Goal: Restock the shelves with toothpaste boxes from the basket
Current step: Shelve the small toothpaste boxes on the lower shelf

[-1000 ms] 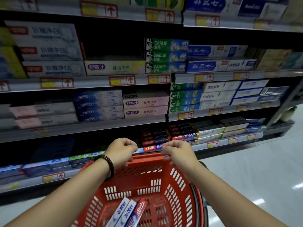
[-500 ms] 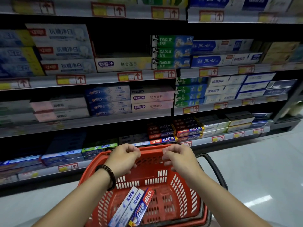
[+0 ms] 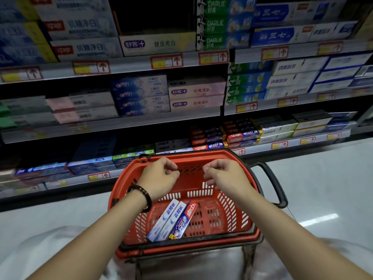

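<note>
Your left hand [image 3: 161, 176] and right hand [image 3: 226, 176] are just curled up, gripping nothing. Three toothpaste boxes [image 3: 171, 221] sit in the basket [image 3: 191, 183].

I'm looking at the red basket [image 3: 125, 178] sitting just in front of the shelves [image 3: 131, 64], with its black handle sticking out to the right. Three toothpaste boxes [image 3: 171, 220] are lying side by side in its near-left corner, all tilting the same diagonal way: two white-and-blue, then a red-and-blue box [image 3: 184, 221] on the right. The shelves are holding stacked rows of boxes.
</note>
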`<action>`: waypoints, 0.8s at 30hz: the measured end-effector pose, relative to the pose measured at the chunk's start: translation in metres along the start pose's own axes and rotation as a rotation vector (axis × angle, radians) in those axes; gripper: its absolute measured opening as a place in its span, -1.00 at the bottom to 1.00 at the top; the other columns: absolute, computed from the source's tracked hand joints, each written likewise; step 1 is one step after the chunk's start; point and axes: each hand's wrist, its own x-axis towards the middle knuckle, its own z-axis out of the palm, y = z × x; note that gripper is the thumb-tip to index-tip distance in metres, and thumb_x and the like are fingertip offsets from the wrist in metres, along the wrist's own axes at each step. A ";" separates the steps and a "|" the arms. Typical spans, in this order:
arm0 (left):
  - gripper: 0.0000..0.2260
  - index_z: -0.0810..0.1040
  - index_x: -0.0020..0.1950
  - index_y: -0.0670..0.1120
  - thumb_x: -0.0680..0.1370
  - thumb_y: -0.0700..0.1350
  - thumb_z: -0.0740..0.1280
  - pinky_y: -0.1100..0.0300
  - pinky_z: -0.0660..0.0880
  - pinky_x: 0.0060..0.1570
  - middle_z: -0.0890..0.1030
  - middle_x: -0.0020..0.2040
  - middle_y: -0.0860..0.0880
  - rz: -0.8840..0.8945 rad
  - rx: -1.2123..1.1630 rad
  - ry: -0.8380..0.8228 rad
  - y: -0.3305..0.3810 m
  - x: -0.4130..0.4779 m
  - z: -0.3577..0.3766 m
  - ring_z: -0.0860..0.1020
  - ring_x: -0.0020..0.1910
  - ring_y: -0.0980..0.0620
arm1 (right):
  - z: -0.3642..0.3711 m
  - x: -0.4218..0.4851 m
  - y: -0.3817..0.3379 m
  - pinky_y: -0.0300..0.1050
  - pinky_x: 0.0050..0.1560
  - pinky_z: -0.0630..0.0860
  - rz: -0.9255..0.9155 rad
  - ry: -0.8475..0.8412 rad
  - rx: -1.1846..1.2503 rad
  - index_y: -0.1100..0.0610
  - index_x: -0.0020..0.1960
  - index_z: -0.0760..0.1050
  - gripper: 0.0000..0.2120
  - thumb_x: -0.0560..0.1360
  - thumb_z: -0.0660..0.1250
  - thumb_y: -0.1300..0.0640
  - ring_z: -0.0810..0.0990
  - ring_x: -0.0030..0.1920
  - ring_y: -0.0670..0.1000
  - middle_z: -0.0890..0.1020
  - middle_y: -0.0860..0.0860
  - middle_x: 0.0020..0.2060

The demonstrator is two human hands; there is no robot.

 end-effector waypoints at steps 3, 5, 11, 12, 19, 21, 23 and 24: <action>-0.96 0.57 0.05 0.07 0.63 -0.05 0.40 0.27 0.49 -0.27 0.67 -0.09 0.01 -0.013 0.014 -0.010 -0.004 -0.001 0.003 0.69 -0.14 0.01 | 0.003 -0.002 0.005 -0.33 -0.31 0.50 0.017 -0.030 -0.012 0.05 -0.03 0.69 -0.91 0.62 0.43 0.10 0.74 -0.20 -0.07 0.77 -0.01 -0.14; -0.96 0.57 0.05 0.07 0.62 -0.04 0.41 0.25 0.51 -0.25 0.67 -0.07 0.01 -0.016 0.022 -0.020 -0.006 -0.001 0.006 0.69 -0.13 0.03 | 0.005 -0.004 0.009 -0.36 -0.33 0.49 0.024 -0.045 -0.009 0.07 -0.03 0.69 -0.91 0.62 0.43 0.10 0.73 -0.19 -0.07 0.77 0.00 -0.14; -0.96 0.58 0.04 0.06 0.61 -0.03 0.41 0.29 0.47 -0.27 0.68 -0.12 0.03 -0.006 0.068 -0.055 -0.004 0.007 0.017 0.68 -0.16 0.06 | 0.003 -0.005 0.018 -0.20 -0.22 0.51 0.040 -0.057 -0.031 0.06 -0.04 0.70 -0.92 0.60 0.42 0.13 0.75 -0.15 0.00 0.77 -0.02 -0.13; -0.96 0.58 0.04 0.06 0.61 -0.03 0.41 0.29 0.46 -0.27 0.68 -0.13 0.04 -0.008 0.080 -0.058 -0.003 0.009 0.020 0.68 -0.17 0.07 | 0.002 -0.006 0.019 -0.22 -0.24 0.51 0.045 -0.056 -0.023 0.07 -0.03 0.70 -0.91 0.60 0.42 0.14 0.75 -0.14 0.00 0.77 -0.02 -0.12; -0.96 0.59 0.00 0.05 0.59 -0.02 0.42 0.24 0.47 -0.24 0.67 -0.17 0.07 -0.071 0.097 -0.108 -0.014 0.027 0.048 0.65 -0.19 0.10 | -0.003 -0.003 0.021 -0.19 -0.25 0.55 0.067 -0.042 0.006 0.06 0.00 0.70 -0.90 0.63 0.41 0.11 0.77 -0.13 0.00 0.77 -0.02 -0.13; -0.96 0.60 -0.01 0.05 0.58 -0.01 0.43 0.23 0.47 -0.24 0.66 -0.14 0.08 -0.102 0.111 -0.131 -0.023 0.032 0.059 0.63 -0.16 0.11 | -0.004 -0.002 0.025 -0.18 -0.25 0.55 0.074 -0.040 0.013 0.06 -0.02 0.70 -0.90 0.63 0.42 0.11 0.76 -0.15 -0.02 0.77 -0.02 -0.13; -0.94 0.61 -0.03 0.06 0.57 0.01 0.44 0.19 0.50 -0.20 0.67 -0.10 0.07 -0.142 0.104 -0.166 -0.038 0.038 0.071 0.64 -0.12 0.07 | -0.005 0.000 0.027 -0.15 -0.20 0.56 0.076 -0.030 0.020 0.06 -0.04 0.70 -0.90 0.62 0.42 0.11 0.76 -0.16 -0.03 0.77 -0.03 -0.13; -0.93 0.61 -0.03 0.05 0.56 0.01 0.45 0.18 0.52 -0.19 0.67 -0.09 0.06 -0.167 0.100 -0.183 -0.046 0.042 0.076 0.64 -0.12 0.06 | -0.005 0.001 0.028 -0.13 -0.18 0.58 0.078 -0.022 0.020 0.05 -0.04 0.70 -0.90 0.63 0.42 0.11 0.76 -0.17 -0.04 0.77 -0.04 -0.14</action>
